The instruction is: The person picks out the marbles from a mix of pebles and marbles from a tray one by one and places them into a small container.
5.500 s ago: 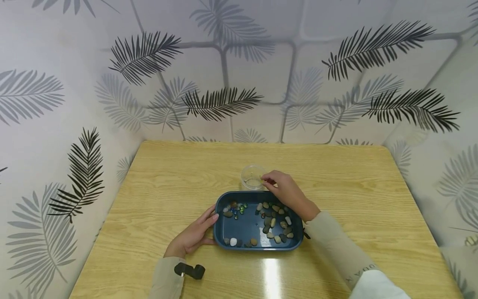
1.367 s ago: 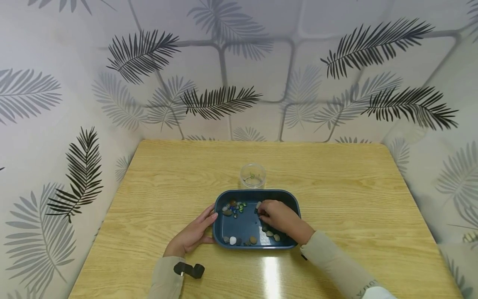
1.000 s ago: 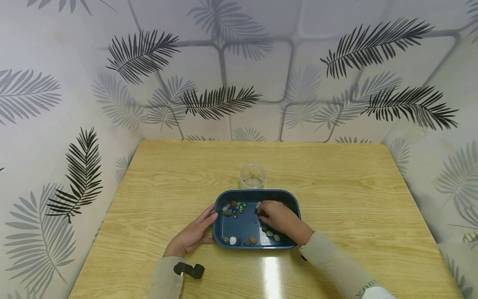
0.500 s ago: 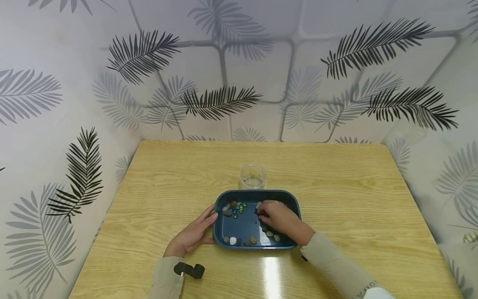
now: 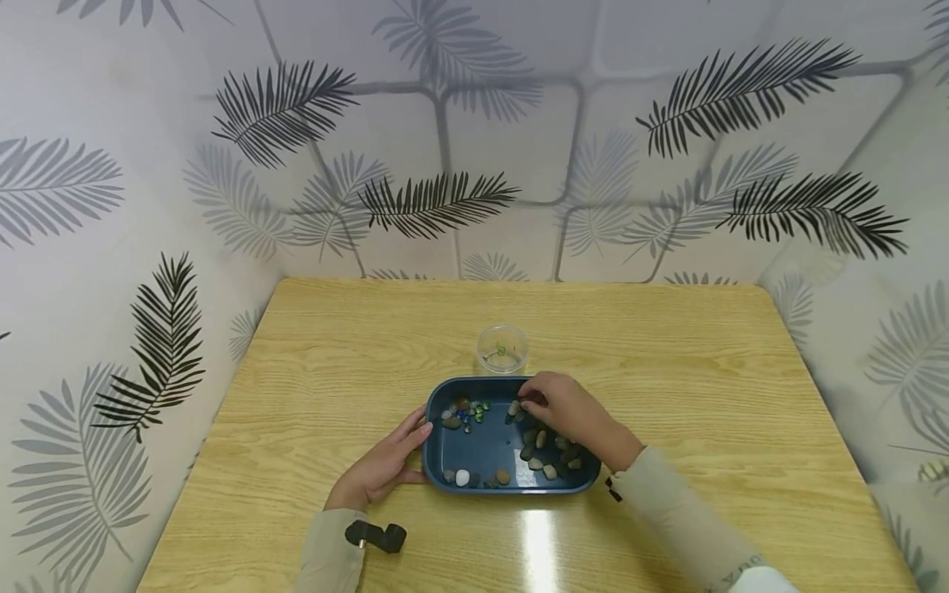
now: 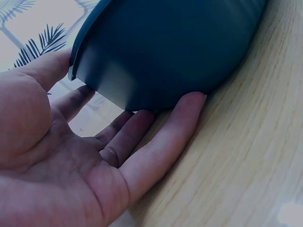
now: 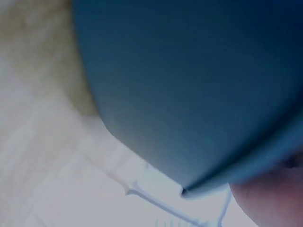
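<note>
A dark blue tray [image 5: 474, 453] stands on the table with pebbles and shiny glass beads in it. My left hand [image 5: 385, 465] rests against its left end, thumb near the rim and relaxed fingers touching the outer wall, as the left wrist view shows. My right hand [image 5: 567, 408] is over the tray's back right part, its fingers bent and thumb close to the index finger. Beside those fingertips lies a pale pebble [image 5: 513, 408]; whether anything is pinched is hidden. The right wrist view shows mostly the tray's outer wall [image 7: 180, 85].
Behind the tray stands a clear round cup [image 5: 502, 349] holding a small thin green thing. Green, blue and amber glass beads [image 5: 474, 409] lie at the tray's back left, and a white stone [image 5: 463, 478] at the front. The wooden table [image 5: 334, 346] meets a leaf-patterned wall [image 5: 474, 165].
My right hand has gone from the cup down among the pebbles, then lifted slightly back and right, uncovering more pebbles. The green thing now shows in the cup. My left hand stays put.
</note>
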Available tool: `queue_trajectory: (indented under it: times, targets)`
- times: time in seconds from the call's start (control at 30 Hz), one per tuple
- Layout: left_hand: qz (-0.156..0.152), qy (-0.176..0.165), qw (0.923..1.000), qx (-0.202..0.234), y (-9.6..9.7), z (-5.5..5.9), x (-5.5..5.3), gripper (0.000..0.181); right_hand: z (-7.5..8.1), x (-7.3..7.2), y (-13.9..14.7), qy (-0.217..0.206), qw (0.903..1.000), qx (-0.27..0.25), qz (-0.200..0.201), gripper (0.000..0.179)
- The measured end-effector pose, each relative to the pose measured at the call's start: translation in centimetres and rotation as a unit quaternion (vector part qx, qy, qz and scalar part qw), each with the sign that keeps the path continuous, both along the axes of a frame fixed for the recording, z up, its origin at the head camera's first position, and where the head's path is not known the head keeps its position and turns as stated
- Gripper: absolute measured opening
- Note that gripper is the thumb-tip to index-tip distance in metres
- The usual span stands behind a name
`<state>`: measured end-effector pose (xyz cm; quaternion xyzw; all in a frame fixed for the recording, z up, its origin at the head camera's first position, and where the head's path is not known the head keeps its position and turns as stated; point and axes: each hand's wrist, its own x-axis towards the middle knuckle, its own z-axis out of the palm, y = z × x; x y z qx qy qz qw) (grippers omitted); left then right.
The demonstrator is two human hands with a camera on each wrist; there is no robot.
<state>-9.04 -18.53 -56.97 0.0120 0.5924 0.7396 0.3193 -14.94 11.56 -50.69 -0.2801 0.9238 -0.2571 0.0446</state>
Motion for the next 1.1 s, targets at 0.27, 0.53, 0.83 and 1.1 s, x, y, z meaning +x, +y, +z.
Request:
queue_trajectory:
  times: [0.27,0.53,0.83,1.1]
  targets:
    - [-0.001,0.002,1.0,-0.01,0.0,0.1,0.1,0.054,1.8,-1.1,1.5,0.017,0.9995,-0.021,-0.016,0.014]
    - [-0.002,-0.005,0.9999,-0.013,0.1,1.0,0.3,0.056,3.0,-2.1,2.0,0.026,0.9984,-0.045,-0.024,0.016]
    - [0.003,0.003,1.0,-0.006,0.0,0.0,0.2,0.055,3.3,-2.9,0.8,0.042,0.9976,-0.051,-0.021,0.013]
    - [0.007,-0.004,0.9999,-0.008,0.0,0.1,0.1,0.051,3.0,-3.7,-0.1,0.042,0.9983,-0.039,-0.014,0.016]
